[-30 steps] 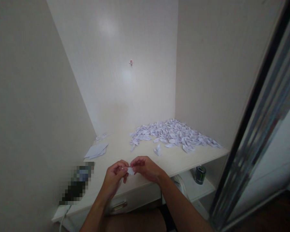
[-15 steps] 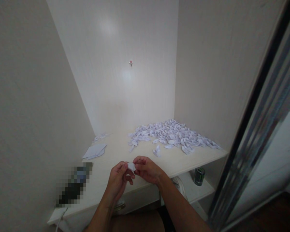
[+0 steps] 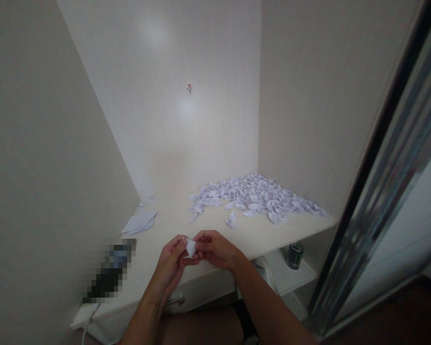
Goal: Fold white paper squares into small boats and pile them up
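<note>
A small folded piece of white paper (image 3: 190, 247) is pinched between both hands above the front of the white desk (image 3: 175, 215). My left hand (image 3: 171, 261) grips its left side with thumb and fingers. On the right side, my right hand (image 3: 215, 250) has its thumb and fingertips closed on the same paper. Beyond the hands, many folded white paper pieces (image 3: 251, 194) lie heaped toward the back right corner. One loose folded piece (image 3: 231, 220) sits apart, nearer to my right hand. A small stack of flat white paper sheets (image 3: 140, 222) rests at the left.
A pixelated dark object (image 3: 109, 273) lies at the desk's left edge, a white cable (image 3: 88, 323) below it. On a lower shelf at the right stands a dark can (image 3: 295, 256). Panels enclose the desk at left, back and right; a small hook (image 3: 189, 88) is on the back.
The paper between my fingers has turned and now shows a pointed, downward-facing shape. My hands have drawn slightly closer together. The whole view has shifted a little.
</note>
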`<state>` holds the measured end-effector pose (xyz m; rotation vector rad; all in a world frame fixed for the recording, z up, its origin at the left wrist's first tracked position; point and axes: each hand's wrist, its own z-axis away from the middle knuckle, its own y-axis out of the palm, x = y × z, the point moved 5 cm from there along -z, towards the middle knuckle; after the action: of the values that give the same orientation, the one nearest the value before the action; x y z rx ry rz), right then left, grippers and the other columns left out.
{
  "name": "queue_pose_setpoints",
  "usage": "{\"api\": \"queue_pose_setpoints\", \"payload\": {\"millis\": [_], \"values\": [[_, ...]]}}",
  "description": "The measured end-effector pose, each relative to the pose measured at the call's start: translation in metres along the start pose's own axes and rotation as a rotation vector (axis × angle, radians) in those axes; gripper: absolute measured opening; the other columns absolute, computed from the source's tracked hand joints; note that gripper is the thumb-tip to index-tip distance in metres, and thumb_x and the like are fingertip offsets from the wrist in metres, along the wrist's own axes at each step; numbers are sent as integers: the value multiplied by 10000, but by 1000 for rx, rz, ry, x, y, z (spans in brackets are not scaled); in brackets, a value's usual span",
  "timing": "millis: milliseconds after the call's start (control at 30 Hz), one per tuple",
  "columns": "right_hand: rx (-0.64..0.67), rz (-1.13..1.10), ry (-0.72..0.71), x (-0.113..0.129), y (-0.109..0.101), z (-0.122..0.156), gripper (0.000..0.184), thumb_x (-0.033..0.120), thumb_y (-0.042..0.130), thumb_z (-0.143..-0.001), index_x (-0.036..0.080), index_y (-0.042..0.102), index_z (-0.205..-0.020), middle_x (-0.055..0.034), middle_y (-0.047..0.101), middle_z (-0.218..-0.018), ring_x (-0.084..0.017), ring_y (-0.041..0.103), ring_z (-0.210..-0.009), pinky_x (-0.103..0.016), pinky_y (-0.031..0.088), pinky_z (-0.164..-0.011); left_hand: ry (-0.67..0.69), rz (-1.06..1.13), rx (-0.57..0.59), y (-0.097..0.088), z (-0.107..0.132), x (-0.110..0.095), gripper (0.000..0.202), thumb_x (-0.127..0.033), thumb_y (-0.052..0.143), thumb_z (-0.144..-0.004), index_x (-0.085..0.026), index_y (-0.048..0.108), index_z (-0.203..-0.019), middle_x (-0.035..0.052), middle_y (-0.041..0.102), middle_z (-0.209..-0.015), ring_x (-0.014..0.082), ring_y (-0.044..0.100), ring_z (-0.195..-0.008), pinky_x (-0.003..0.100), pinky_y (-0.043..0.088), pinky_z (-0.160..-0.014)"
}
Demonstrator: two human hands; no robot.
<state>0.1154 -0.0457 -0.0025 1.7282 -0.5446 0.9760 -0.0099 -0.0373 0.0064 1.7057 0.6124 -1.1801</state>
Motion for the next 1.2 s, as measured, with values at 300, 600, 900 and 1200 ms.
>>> {"api": "queue_pose_setpoints", "payload": {"millis": [300,600,900,1200], "values": [[-72,185,-103,4,8,-3,265,284,890,-602,163,736,-781,-18,711,-866,-138,628,-777,-291,452,-804,271,-694,69,-13,9,-32,184,-357,724,-827,-182,711,-771,61,694,-906,193,650,-891,311,512,-860],[-93,455,-166,7,7,-4,227,341,853,-649,167,756,-759,-82,724,-1080,-209,663,-968,-347,454,-920,420,-778,-26,-20,15,-36,153,-350,753,-789,-199,737,-771,108,628,-1193,243,647,-1057,296,560,-782],[-154,546,-225,5,2,-8,227,288,824,-681,164,725,-843,-36,734,-822,-155,654,-742,-300,492,-742,229,-563,-160,-34,6,-19,414,-316,856,-656,-185,682,-1008,48,757,-870,196,719,-797,283,565,-735],[-212,643,-298,5,3,-5,180,279,787,-732,168,692,-839,-21,704,-789,-149,639,-727,-286,499,-716,206,-604,-157,-29,7,-25,285,-358,820,-679,-152,735,-856,64,765,-778,194,713,-695,293,579,-684]]}}
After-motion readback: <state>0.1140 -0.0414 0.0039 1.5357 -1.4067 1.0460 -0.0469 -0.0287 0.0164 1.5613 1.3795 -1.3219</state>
